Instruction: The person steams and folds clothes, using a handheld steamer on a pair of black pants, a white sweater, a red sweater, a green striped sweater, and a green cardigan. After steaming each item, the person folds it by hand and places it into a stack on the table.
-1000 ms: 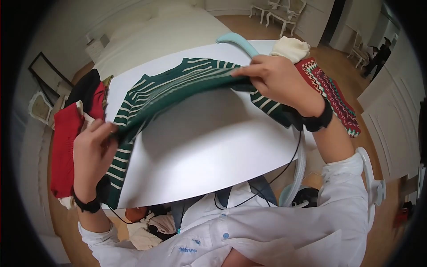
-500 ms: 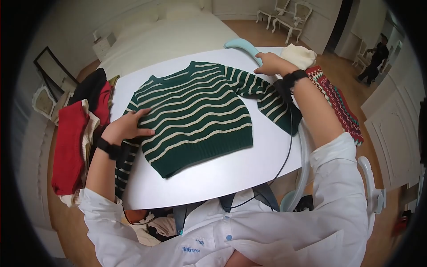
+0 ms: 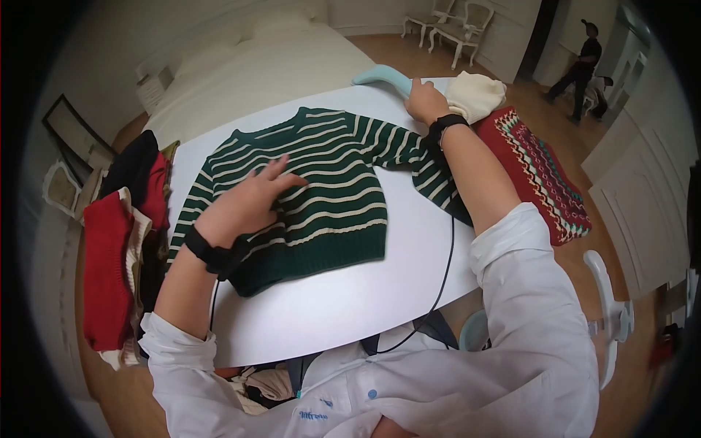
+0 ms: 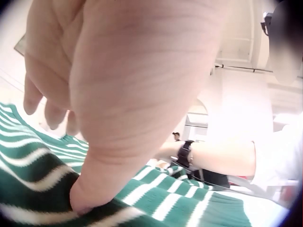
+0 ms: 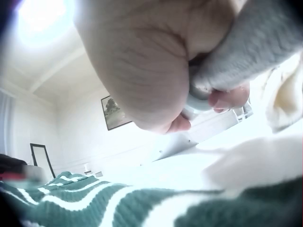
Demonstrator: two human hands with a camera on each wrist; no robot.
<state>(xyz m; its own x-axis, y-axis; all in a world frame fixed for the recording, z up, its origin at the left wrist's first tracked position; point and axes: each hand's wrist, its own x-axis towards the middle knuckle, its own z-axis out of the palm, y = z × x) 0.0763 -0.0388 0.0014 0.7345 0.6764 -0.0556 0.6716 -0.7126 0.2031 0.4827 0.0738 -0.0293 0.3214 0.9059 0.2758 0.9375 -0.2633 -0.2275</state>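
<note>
A green sweater (image 3: 332,208) with cream stripes lies spread flat, front up, on the white board (image 3: 350,292), one sleeve out to the right. Above its left half, my left hand (image 3: 244,204) has its fingers extended and apart; in the left wrist view the thumb (image 4: 94,189) rests on the knit. At the board's far right edge, my right hand (image 3: 426,102) grips the handle of a light blue garment steamer (image 3: 381,76). Its grey hose (image 5: 255,42) runs back past the palm in the right wrist view. The fingers partly hide the handle.
Folded red knitwear (image 3: 106,270) is stacked at the left. A cream knit bundle (image 3: 475,96) and a red patterned knit (image 3: 537,179) lie at the right. A black cable (image 3: 445,274) crosses the board. Behind are a bed (image 3: 270,62) and a walking person (image 3: 582,69).
The sweater's lifted hem has come down flat and both hands have let go of it. My right hand has reached over and gripped the steamer; my left hand has moved inward over the sweater.
</note>
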